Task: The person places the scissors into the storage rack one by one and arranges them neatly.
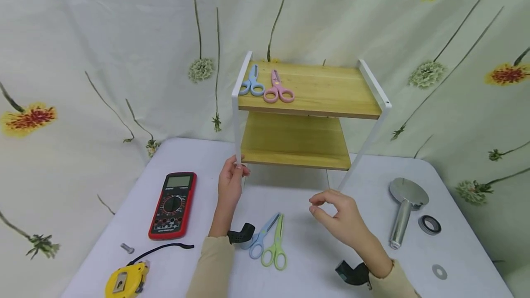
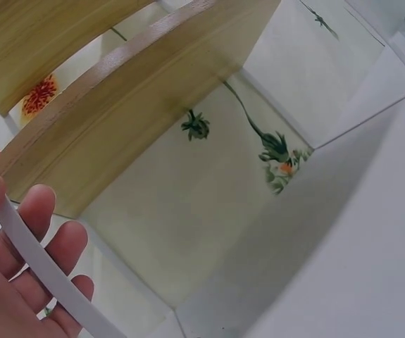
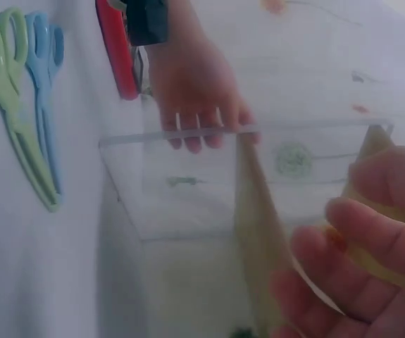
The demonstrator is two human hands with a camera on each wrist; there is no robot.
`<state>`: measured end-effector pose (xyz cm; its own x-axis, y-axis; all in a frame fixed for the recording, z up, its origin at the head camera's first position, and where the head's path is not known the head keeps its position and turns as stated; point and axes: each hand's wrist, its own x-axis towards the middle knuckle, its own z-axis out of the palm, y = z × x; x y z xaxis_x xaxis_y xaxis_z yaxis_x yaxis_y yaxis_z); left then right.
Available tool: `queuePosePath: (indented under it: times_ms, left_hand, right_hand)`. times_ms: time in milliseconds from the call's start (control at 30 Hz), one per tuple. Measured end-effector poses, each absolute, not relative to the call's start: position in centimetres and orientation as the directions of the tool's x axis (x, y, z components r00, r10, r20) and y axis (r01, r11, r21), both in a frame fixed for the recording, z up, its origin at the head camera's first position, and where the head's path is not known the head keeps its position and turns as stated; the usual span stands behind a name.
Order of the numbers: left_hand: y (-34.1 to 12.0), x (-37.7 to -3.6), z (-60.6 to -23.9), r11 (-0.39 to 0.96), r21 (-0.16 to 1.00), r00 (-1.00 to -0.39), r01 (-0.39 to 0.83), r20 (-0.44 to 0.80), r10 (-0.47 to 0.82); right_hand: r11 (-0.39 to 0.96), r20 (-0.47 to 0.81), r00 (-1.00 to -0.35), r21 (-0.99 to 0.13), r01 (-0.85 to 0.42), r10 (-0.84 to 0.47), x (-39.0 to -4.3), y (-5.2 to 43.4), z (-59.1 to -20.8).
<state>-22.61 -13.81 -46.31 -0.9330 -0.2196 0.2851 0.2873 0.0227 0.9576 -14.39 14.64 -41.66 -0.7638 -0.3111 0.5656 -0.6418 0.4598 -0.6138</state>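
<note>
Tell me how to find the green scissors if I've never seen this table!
Start at the wooden two-tier shelf standing at the back of the white table. Come forward to the table's near edge, between the person's two arms, where two pairs lie side by side. The green scissors are the right-hand pair; their neighbour, the blue scissors, lies left.

The shelf (image 1: 314, 88) has yellow-tan wood boards in a white frame. On its top board lie blue scissors (image 1: 251, 83) and pink scissors (image 1: 278, 90). The desk (image 1: 298, 243) is white. On it lie a blue pair (image 1: 261, 238), a green pair (image 1: 276, 245), a red-and-black meter (image 1: 173, 205), a yellow tape (image 1: 124, 280) and a silver, probably chrome, shower head (image 1: 406, 208). The pale backdrop (image 1: 103, 59) bears red-yellow flowers.
</note>
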Motion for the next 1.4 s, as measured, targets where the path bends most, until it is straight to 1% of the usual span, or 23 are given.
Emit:
queuePosePath:
  times_ms: [67, 133, 200, 333, 433, 533, 733, 833, 1000, 1067, 1200, 1400]
  left_hand:
    - [-13.9, -22.7, -46.2, 0.021, 0.958, -0.934, 0.287, 0.285, -0.214]
    - [-13.9, -22.8, -46.2, 0.014, 0.958, -0.936, 0.286, 0.283, -0.21]
    - [-13.8, -22.8, -46.2, 0.013, 0.96, -0.939, 0.281, 0.278, -0.203]
    - [-13.7, -22.6, -46.3, 0.013, 0.959, -0.936, 0.281, 0.278, -0.215]
    - [-13.7, -22.6, -46.1, 0.019, 0.957, -0.931, 0.29, 0.287, -0.226]
    - [-13.8, -22.8, -45.9, 0.01, 0.954, -0.928, 0.299, 0.293, -0.229]
    - [-13.8, -23.4, -45.6, -0.014, 0.946, -0.926, 0.324, 0.314, -0.21]
    - [-13.8, -23.2, -45.8, -0.01, 0.953, -0.932, 0.303, 0.295, -0.21]
    - [-13.9, -22.4, -46.6, 0.008, 0.965, -0.94, 0.262, 0.257, -0.222]
    - [-13.9, -22.3, -46.8, 0.008, 0.965, -0.94, 0.262, 0.257, -0.225]
    - [-13.8, -22.4, -46.8, 0.012, 0.96, -0.934, 0.279, 0.274, -0.227]
    - [-13.8, -22.7, -46.5, 0.03, 0.956, -0.93, 0.292, 0.291, -0.226]
  right_hand:
    - [0.475, 0.456, -0.832, -0.683, -0.555, -0.315, -14.1, 14.6, -42.9]
    - [0.479, 0.353, -0.877, -0.738, -0.475, -0.325, -13.8, 14.6, -44.0]
    - [0.477, 0.273, -0.895, -0.77, -0.423, -0.352, -13.7, 14.5, -44.8]
    - [0.454, 0.187, -0.884, -0.801, -0.39, -0.428, -13.7, 14.2, -45.7]
    - [0.451, 0.151, -0.868, -0.805, -0.385, -0.473, -14.0, 14.2, -46.1]
    - [0.483, 0.114, -0.862, -0.788, -0.381, -0.493, -14.3, 14.2, -46.3]
    - [0.57, 0.097, -0.887, -0.733, -0.371, -0.451, -14.6, 14.6, -46.5]
    - [0.603, 0.053, -0.887, -0.714, -0.355, -0.459, -14.5, 14.8, -47.0]
    - [0.611, -0.017, -0.858, -0.71, -0.352, -0.514, -14.2, 14.8, -48.5]
    - [0.617, -0.018, -0.857, -0.702, -0.357, -0.516, -14.0, 14.7, -49.1]
    - [0.648, -0.009, -0.875, -0.675, -0.352, -0.484, -14.0, 14.3, -50.0]
    - [0.654, 0.033, -0.887, -0.663, -0.364, -0.46, -14.1, 13.7, -50.3]
